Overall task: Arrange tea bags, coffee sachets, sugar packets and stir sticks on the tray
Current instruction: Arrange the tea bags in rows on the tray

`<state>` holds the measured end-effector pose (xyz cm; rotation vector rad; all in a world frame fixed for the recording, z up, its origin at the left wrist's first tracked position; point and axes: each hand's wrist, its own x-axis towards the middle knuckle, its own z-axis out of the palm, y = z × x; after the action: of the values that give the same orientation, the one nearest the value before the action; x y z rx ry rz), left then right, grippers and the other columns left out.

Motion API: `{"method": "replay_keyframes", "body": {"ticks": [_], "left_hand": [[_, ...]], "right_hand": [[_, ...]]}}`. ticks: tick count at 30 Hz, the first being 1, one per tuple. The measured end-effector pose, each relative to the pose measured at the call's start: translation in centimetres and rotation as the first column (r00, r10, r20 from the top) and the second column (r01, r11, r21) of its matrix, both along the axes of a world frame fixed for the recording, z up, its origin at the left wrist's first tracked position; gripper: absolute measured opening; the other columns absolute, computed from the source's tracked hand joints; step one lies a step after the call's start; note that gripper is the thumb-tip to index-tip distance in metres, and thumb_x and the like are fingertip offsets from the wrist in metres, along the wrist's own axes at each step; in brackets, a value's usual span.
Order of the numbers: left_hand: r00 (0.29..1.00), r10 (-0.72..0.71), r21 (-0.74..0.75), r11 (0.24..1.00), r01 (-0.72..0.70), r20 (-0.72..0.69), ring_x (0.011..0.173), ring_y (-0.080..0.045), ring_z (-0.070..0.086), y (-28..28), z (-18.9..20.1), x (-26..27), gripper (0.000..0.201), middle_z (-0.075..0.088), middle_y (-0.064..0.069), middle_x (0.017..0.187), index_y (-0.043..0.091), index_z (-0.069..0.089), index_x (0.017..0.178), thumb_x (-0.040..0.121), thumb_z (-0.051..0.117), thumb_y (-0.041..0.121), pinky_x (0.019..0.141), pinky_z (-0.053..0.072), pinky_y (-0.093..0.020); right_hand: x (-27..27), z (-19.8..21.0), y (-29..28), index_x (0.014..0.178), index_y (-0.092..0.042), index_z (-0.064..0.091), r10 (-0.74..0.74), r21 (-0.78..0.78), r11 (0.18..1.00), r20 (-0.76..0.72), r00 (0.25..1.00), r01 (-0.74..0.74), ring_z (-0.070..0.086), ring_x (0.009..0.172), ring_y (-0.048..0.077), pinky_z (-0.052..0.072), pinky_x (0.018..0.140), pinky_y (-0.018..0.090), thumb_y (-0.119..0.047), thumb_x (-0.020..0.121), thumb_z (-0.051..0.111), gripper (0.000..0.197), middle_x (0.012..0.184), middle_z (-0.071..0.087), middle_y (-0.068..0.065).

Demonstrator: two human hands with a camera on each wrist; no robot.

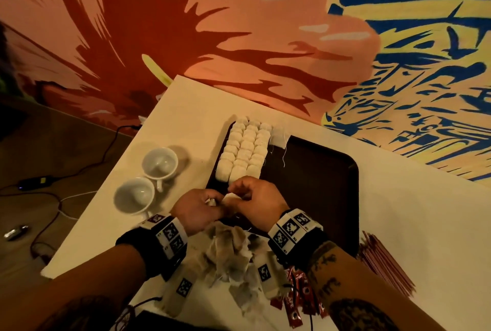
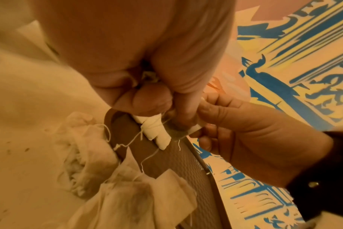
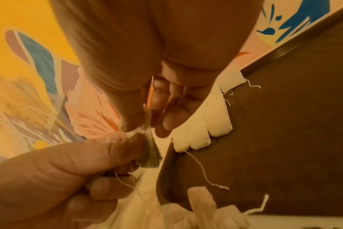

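1. The left hand point(image 1: 198, 207) and right hand point(image 1: 256, 199) meet over the near left corner of the dark tray point(image 1: 318, 171), both pinching one tea bag point(image 3: 150, 156) between thumb and fingertips.
2. In the right wrist view that tea bag hangs downward from the pinch, its long axis roughly upright, with a thin string point(image 3: 123, 181) trailing from it near the left hand's fingers.
3. Most of the held bag is covered by fingers, so its full shape is hard to make out.
4. Folded tea bags point(image 1: 243, 148) lie on the tray in three tidy rows along its left side, the rows running from the near edge toward the far edge.
5. One flat bag point(image 1: 279, 136) lies just beside the far end of the rows, over the tray's far rim.
6. A loose heap of tea bags point(image 1: 228, 248) lies on the table point(image 1: 411, 211) at the tray's near edge, partly hidden under the wrists.
7. Red sachets point(image 1: 297, 296) lie near the right forearm, their print too blurred to read.
8. A stack of reddish sticks point(image 1: 385, 264) lies right of the tray, partly cut off by the arm.
9. Two white cups point(image 1: 148, 179) stand left of the tray.
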<state>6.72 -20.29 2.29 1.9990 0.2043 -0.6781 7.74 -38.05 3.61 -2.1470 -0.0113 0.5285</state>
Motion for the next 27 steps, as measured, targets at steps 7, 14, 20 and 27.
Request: {"method": "replay_keyframes", "body": {"ticks": [7, 14, 20, 27], "left_hand": [[0.977, 0.214, -0.097, 0.972, -0.214, -0.01, 0.044, -0.007, 0.052, 1.9, -1.3, 0.6, 0.006, 0.06, 0.009, 0.049, 0.029, 0.073, 0.085, 0.085, 0.075, 0.034, 0.044, 0.042, -0.023], [0.941, 0.318, -0.212, 0.917, -0.337, -0.116, 0.04, -0.012, 0.041, 3.4, -1.6, 1.2, 0.024, 0.047, -0.004, 0.051, 0.003, 0.065, 0.089, 0.089, 0.073, 0.025, 0.04, 0.035, -0.022], [0.942, 0.303, -0.227, 0.916, -0.329, -0.143, 0.042, -0.014, 0.04, 3.5, -1.8, 2.0, 0.023, 0.046, -0.009, 0.055, 0.003, 0.065, 0.089, 0.088, 0.073, 0.025, 0.039, 0.036, -0.022], [0.943, 0.285, -0.249, 0.913, -0.322, -0.174, 0.041, -0.012, 0.041, 3.3, -1.9, 2.7, 0.018, 0.049, -0.004, 0.052, 0.008, 0.065, 0.085, 0.087, 0.074, 0.024, 0.042, 0.037, -0.023]], "right_hand": [[2.8, -0.8, 0.6, 0.086, -0.035, 0.067, -0.015, -0.146, 0.989, 0.02, 1.0, 0.018, 0.063, 0.081, -0.003, 0.043, 0.066, 0.008, -0.031, 0.09, 0.07, 0.007, 0.085, 0.069, -0.016], [5.4, -3.3, 2.5, 0.085, -0.033, 0.065, 0.134, -0.339, 0.926, -0.121, 0.984, -0.168, 0.063, 0.087, 0.01, 0.047, 0.072, 0.02, -0.034, 0.088, 0.072, 0.008, 0.089, 0.066, -0.011], [8.2, -4.3, 3.6, 0.093, -0.024, 0.069, 0.131, -0.422, 0.897, -0.032, 0.991, -0.133, 0.062, 0.094, 0.016, 0.051, 0.085, 0.029, -0.035, 0.089, 0.071, 0.012, 0.101, 0.068, -0.002], [10.1, -4.5, 3.6, 0.084, -0.03, 0.066, 0.143, -0.447, 0.879, -0.081, 0.986, -0.164, 0.062, 0.093, 0.013, 0.049, 0.082, 0.025, -0.033, 0.087, 0.074, 0.008, 0.093, 0.063, -0.009]]}}
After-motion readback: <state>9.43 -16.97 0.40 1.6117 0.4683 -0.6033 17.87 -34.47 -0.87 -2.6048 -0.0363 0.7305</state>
